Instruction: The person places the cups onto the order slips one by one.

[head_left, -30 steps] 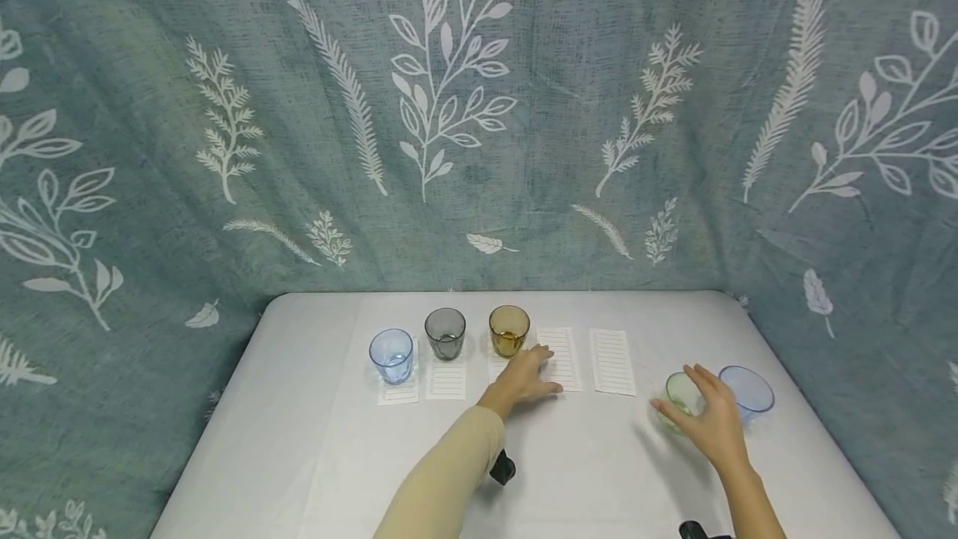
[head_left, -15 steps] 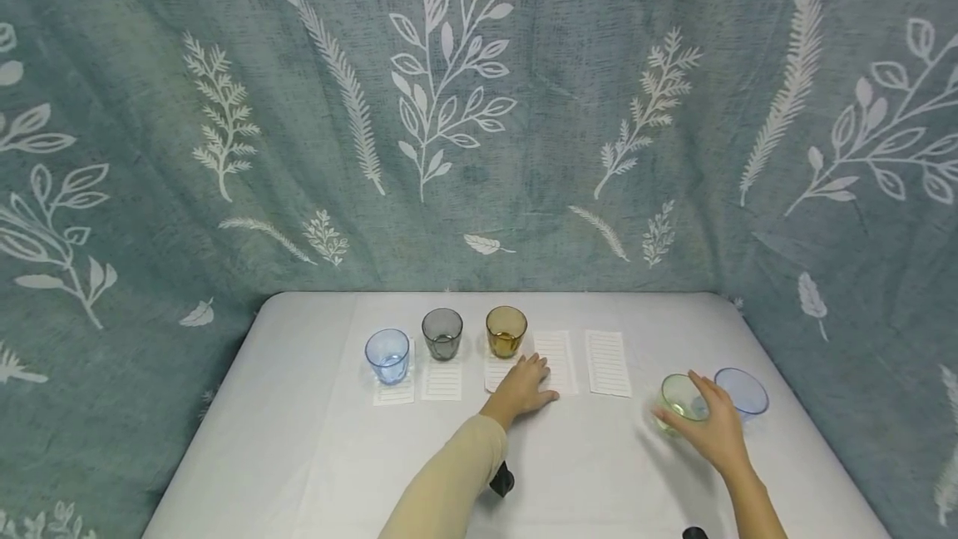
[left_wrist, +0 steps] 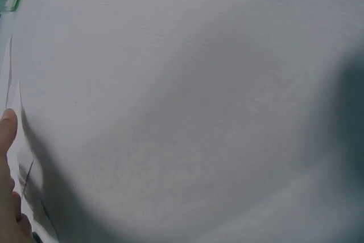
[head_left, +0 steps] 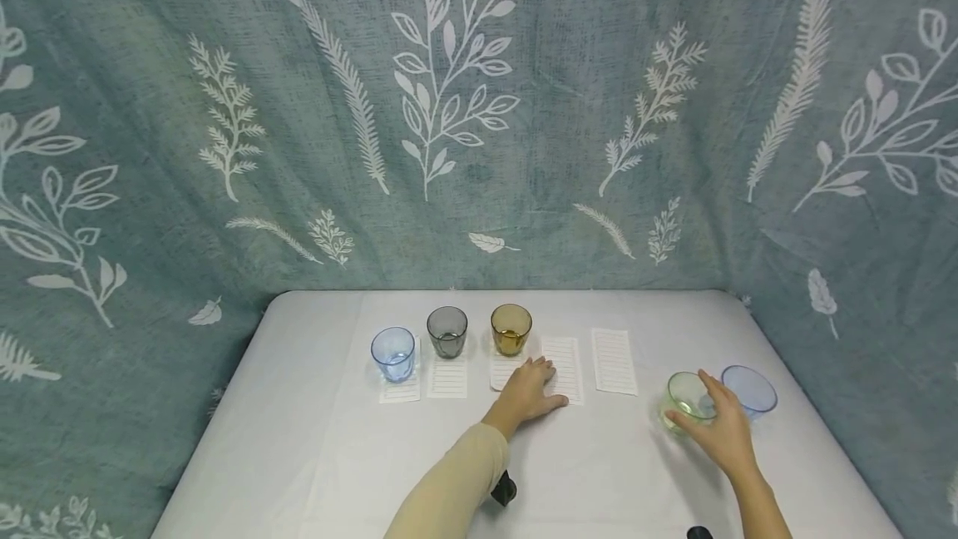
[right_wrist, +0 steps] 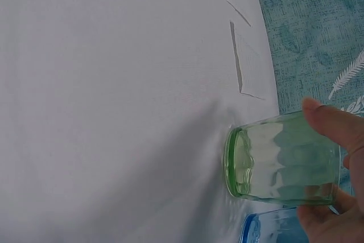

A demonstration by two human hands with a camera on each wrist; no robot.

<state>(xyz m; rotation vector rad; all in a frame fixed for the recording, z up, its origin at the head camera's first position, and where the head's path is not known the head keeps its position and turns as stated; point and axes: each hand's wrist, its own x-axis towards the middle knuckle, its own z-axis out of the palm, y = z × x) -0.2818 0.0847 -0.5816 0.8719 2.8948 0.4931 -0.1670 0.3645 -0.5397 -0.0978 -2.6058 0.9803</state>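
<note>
In the head view my left hand (head_left: 526,392) lies on a lined paper card (head_left: 563,368), fingers stretched out over its left part. Its thumb (left_wrist: 8,132) shows at the left edge of the left wrist view. My right hand (head_left: 722,427) holds a clear green glass (right_wrist: 278,160), thumb on one side and fingers on the other near the rim. The glass appears upright, its base on or close to the table. Behind and right of it stands a blue glass (head_left: 749,390), partly hidden by the right hand.
A light blue glass (head_left: 392,354), a grey glass (head_left: 447,333) and an amber glass (head_left: 511,329) stand along the back left, on or by cards. Another lined card (head_left: 614,362) lies right of the left hand. A leaf-patterned curtain (head_left: 479,148) borders the white table (head_left: 337,456).
The card under my left hand has slid slightly toward me. My right thumb and fingers have closed in around the green glass. The other glasses stay in place.
</note>
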